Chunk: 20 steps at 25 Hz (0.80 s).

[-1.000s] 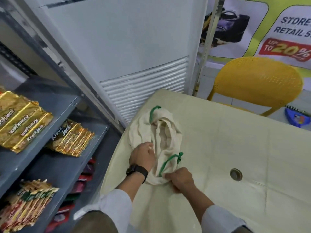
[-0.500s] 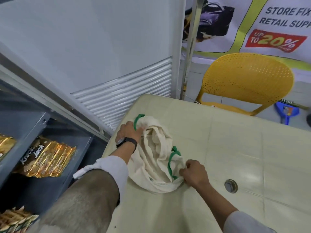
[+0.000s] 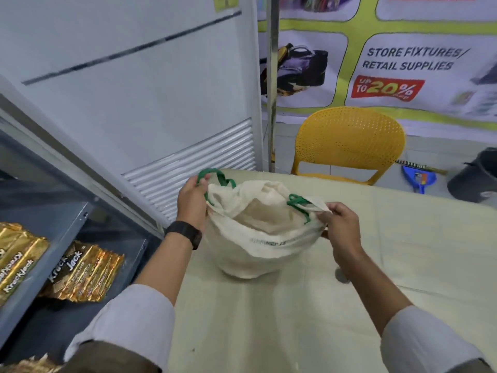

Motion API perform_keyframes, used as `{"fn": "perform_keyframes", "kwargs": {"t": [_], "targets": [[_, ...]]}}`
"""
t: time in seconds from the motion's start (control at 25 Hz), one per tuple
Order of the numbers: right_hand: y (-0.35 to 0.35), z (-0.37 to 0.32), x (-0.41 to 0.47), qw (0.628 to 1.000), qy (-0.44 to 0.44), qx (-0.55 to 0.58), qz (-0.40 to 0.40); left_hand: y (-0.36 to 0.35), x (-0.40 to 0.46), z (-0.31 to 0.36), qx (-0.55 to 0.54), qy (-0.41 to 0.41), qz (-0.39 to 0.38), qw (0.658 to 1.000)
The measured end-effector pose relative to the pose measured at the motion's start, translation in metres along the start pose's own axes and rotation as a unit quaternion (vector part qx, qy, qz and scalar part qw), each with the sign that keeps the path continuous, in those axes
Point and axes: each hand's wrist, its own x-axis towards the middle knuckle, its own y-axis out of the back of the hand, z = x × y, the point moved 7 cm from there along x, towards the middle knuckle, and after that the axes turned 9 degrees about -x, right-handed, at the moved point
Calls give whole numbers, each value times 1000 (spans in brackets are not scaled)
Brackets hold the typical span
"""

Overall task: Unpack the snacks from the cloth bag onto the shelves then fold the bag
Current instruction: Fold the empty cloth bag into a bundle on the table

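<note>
A cream cloth bag (image 3: pixel 258 238) with green handles hangs over the beige table (image 3: pixel 403 265), its mouth pulled wide. My left hand (image 3: pixel 192 200) grips the bag's left rim by one green handle. My right hand (image 3: pixel 340 224) pinches the right rim beside the other green handle. I see only cloth inside the bag. Gold Krack Jack snack packs (image 3: pixel 83 273) lie on the grey shelves (image 3: pixel 51 230) at the left, with more packs (image 3: pixel 16 257) on the shelf above.
A yellow plastic chair (image 3: pixel 349 141) stands behind the table. A white louvred panel (image 3: pixel 193 157) and a metal pole (image 3: pixel 272 82) rise at the back. A blue brush (image 3: pixel 418 179) and a dark bucket (image 3: pixel 476 176) sit on the floor at right.
Both hands have lifted the bag off the table and pulled its rim apart, left hand at the far handle, right hand at the near one. My view has tilted up.
</note>
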Motion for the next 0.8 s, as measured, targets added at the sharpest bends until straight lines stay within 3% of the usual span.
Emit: {"fn": "perform_keyframes", "kwargs": {"t": [0.12,0.24,0.32,0.4,0.52,0.56,0.6,0.64,0.72,0.8], "targets": [[43,-43,-55,997,44,61,20,-48,-55,58,-45,8,-118,992],[73,-24,-117,993,69,95,22,-81,-115,101,70,-93,-261,958],[80,20,-157,994,52,94,32,-89,-159,97,176,-151,-348,909],[76,78,-189,995,-6,93,35,-85,-191,52,315,-173,-401,843],[69,178,-221,987,-158,-28,-16,-50,-212,-52,538,-213,-394,714],[70,204,-227,973,-208,-88,-47,-29,-212,-83,589,-209,-372,686],[76,223,-230,957,-242,-146,-65,-4,-212,-110,624,-193,-338,677],[85,231,-227,947,-245,-196,-65,22,-209,-132,637,-176,-290,692],[104,226,-205,939,-199,-277,-33,70,-207,-166,607,-124,-176,765],[110,207,-173,934,-122,-336,-24,102,-213,-200,578,-53,-60,812]]}}
